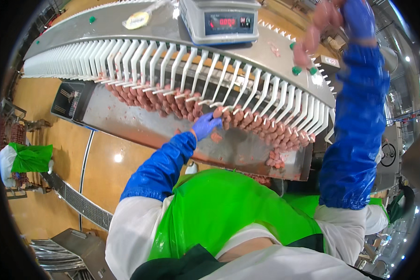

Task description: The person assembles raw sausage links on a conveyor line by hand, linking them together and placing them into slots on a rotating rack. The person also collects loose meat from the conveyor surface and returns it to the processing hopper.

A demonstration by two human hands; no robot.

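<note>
production floor with glossy tan flooring; a steel machine surface [102, 18] curves across the top of the view, fitted with a row of white plastic fingers [172, 60]. pink sausages [266, 128] hang in a line below the fingers, above a slanted steel tray [126, 116] soiled with meat scraps. a digital scale [219, 18] sits on the surface near the centre top.

left hand [205, 125], in a purple glove with a blue sleeve cover, is at the sausage row near its middle, fingers curled onto a sausage; grip appears closed on it, though the contact is partly hidden.

right hand [354, 14], blue-gloved, is raised at the upper right, blurred, holding a string of sausages [312, 37] that dangles beside green knobs [296, 70] on the surface.

green apron [219, 210] over white coat fills the lower view. a floor drain grate [79, 200] runs at the lower left.
</note>
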